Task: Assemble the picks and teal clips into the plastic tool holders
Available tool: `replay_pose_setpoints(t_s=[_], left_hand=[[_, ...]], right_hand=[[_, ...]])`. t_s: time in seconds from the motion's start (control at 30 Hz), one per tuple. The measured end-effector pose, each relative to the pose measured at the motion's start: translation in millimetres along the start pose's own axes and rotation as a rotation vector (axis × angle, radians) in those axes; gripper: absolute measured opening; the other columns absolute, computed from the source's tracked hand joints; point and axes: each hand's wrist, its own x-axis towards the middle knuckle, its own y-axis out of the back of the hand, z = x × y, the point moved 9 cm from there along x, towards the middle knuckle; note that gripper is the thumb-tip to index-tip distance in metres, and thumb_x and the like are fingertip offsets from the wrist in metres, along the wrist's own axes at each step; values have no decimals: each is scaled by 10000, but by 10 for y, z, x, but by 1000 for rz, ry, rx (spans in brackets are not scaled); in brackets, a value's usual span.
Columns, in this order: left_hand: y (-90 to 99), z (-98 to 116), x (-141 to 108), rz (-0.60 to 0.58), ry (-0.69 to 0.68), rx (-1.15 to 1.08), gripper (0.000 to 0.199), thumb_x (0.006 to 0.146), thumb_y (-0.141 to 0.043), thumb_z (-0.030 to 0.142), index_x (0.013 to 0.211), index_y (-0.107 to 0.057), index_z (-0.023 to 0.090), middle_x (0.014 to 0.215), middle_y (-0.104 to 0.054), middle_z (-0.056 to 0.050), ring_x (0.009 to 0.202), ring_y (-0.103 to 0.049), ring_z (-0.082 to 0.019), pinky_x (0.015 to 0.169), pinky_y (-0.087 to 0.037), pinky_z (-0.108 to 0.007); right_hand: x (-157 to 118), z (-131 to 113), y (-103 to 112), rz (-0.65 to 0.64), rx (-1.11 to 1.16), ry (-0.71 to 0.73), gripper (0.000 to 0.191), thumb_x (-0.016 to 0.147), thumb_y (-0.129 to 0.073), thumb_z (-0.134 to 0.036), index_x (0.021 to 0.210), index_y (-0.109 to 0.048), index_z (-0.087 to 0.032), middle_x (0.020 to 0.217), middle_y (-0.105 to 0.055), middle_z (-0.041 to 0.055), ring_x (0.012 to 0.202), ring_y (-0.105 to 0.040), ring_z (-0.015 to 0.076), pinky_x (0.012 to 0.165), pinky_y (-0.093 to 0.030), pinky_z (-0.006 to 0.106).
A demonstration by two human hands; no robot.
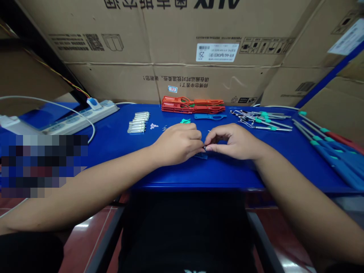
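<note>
My left hand and my right hand meet over the blue table, fingertips almost touching. Each is closed in a pinch around a tiny dark part, too small to name. A blue plastic piece shows just below the left fingertips; whether that hand grips it or it lies on the table, I cannot tell. Bright green pieces lie right behind the left hand. Beyond the hands rests a flat blue plastic shell with an oval opening.
Stacked red-orange plastic shells stand against the cardboard. Clear tubular parts and small pink pieces lie left. Wired metal rods and blue-handled rods lie right. A power strip occupies the back left.
</note>
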Motion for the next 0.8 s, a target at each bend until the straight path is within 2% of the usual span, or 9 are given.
replay_pose_setpoints(t_s=[0.2,0.3,0.4,0.53,0.7,0.8], left_hand=[[-55,-15,21,-40,32,-21,296,982,-538,344,846,-742,179,814,-692,-69,801,-594,-189,734,-441,-321],[-14,-145,11,-13,70,-245,296,919,-634,448,896,-750,176,837,-708,-62,798,-630,-178,768,-472,-307],[69,-383,-34,25,143,-462,318,955,-576,439,943,-751,173,873,-728,-63,796,-663,-156,757,-492,-274],[-21,-517,-92,-115,116,-556,232,959,-573,328,1014,-742,179,964,-750,-73,867,-687,-152,795,-503,-256],[-242,-445,-122,-270,69,-602,190,921,-630,276,1058,-736,200,973,-744,-69,875,-677,-156,809,-504,-270],[-309,-420,-128,-303,68,-605,208,901,-656,283,1076,-734,204,960,-730,-70,858,-666,-160,793,-507,-281]], right_hand=[[4,117,-52,-16,114,-97,192,773,-736,-349,859,-678,-187,796,-724,10,736,-667,152,719,-534,286],[-7,157,-71,-48,113,-134,229,770,-746,-376,896,-689,-194,807,-727,10,740,-669,152,717,-536,286],[-20,186,-70,-69,65,-147,240,783,-736,-409,913,-711,-209,812,-733,8,729,-669,150,702,-536,281],[-30,206,-97,-108,-2,-145,232,792,-720,-406,923,-740,-215,826,-734,10,715,-662,145,676,-532,275],[-48,170,-101,-128,-91,-117,178,809,-685,-346,914,-759,-223,860,-733,11,733,-658,142,684,-524,274],[-66,148,-107,-141,-141,-98,166,821,-665,-315,920,-766,-228,886,-738,14,766,-658,147,699,-515,276]])
